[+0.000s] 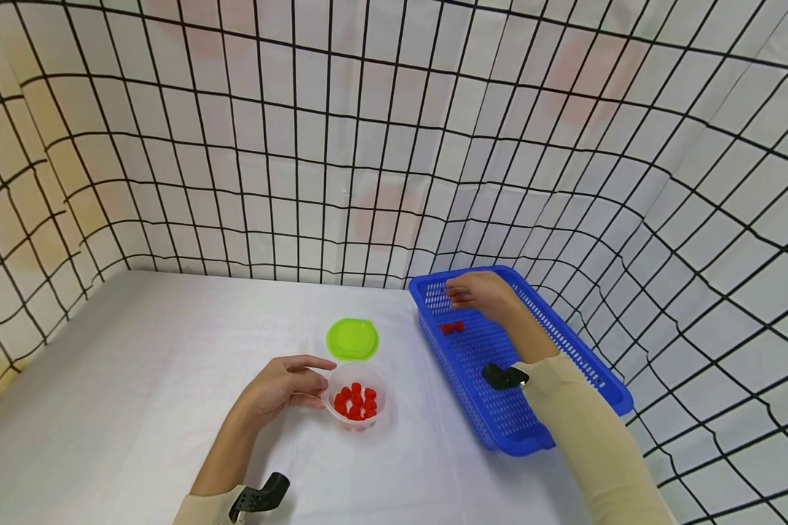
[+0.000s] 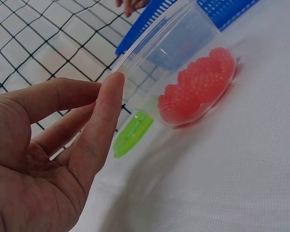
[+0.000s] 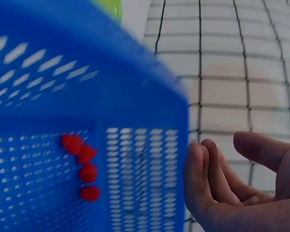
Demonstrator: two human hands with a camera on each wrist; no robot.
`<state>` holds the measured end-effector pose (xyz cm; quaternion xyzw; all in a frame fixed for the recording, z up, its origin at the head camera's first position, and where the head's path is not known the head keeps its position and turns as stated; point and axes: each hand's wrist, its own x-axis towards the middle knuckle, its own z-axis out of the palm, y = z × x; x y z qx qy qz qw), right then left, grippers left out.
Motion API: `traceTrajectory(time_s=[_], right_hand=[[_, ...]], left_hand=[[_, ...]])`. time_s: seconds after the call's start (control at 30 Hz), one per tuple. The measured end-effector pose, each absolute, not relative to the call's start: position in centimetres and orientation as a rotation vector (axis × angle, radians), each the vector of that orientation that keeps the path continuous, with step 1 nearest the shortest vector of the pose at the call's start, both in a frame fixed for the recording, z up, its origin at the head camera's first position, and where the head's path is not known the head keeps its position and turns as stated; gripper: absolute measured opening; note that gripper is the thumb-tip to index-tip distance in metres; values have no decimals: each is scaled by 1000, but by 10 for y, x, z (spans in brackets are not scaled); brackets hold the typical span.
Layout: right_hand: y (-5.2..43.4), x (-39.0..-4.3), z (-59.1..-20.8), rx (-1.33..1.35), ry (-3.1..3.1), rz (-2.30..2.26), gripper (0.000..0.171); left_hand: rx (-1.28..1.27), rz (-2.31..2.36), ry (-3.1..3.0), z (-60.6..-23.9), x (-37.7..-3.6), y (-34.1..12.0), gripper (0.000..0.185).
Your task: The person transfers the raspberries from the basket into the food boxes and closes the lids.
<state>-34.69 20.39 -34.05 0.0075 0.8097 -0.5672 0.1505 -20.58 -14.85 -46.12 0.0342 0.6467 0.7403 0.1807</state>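
A clear plastic tub [image 1: 379, 386] holds several red raspberries [image 2: 198, 87] and stands on the white cloth. My left hand [image 1: 287, 386] pinches its rim at the left side, between thumb and fingers. Just behind the tub lies a round green lid [image 1: 352, 339]. My right hand [image 1: 482, 292] hovers over the far end of the blue basket [image 1: 462, 379], fingers loosely bent and nothing between them. Several more raspberries [image 3: 87, 171] lie in the basket, in a row near its far end wall.
A black wire grid [image 1: 295, 146] backed by white sheeting rises behind the table and along both sides. The basket stands at the right, close to the grid. White cloth [image 1: 138, 379] covers the table.
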Motion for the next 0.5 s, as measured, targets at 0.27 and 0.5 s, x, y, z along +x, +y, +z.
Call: traceTrajectory(time_s=[0.27, 0.5], right_hand=[[229, -362, -371, 219, 2280, -1673, 44], [241, -370, -400, 296, 2330, -1622, 43]], left_hand=[[85, 2088, 1836, -461, -206, -147, 41], [72, 2088, 1839, -461, -207, -147, 41]])
